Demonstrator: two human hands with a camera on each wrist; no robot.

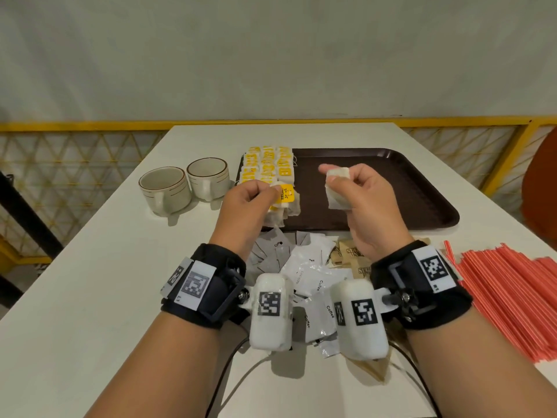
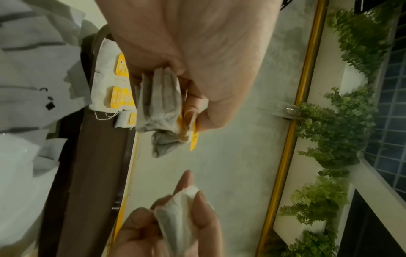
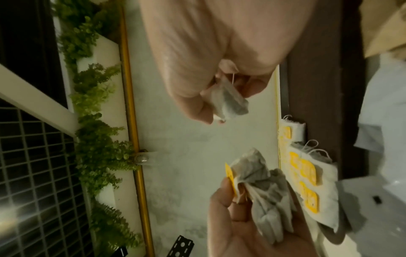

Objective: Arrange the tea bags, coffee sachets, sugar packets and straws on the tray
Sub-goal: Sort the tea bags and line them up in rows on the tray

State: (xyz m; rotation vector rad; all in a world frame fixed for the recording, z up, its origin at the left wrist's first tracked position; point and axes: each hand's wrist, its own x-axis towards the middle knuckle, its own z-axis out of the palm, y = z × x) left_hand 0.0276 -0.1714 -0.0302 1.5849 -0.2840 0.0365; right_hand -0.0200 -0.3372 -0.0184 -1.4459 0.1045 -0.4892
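A dark brown tray [image 1: 391,182] lies at the back of the white table. Rows of tea bags [image 1: 268,162] with yellow tags fill its far left corner. My left hand [image 1: 250,197] grips a bundle of tea bags [image 2: 160,107] above the tray's near left edge. My right hand [image 1: 349,188] pinches a single tea bag [image 1: 337,188] over the tray's middle; the right wrist view shows that same tea bag [image 3: 230,100]. White coffee sachets [image 1: 310,276] and brown sugar packets [image 1: 349,254] lie heaped between my wrists. Red straws [image 1: 509,294] lie at the right.
Two cream mugs [image 1: 187,185] stand left of the tray. A yellow railing [image 1: 90,126] runs behind the table. Cables [image 1: 241,381] trail from my wrist cameras over the table's near edge.
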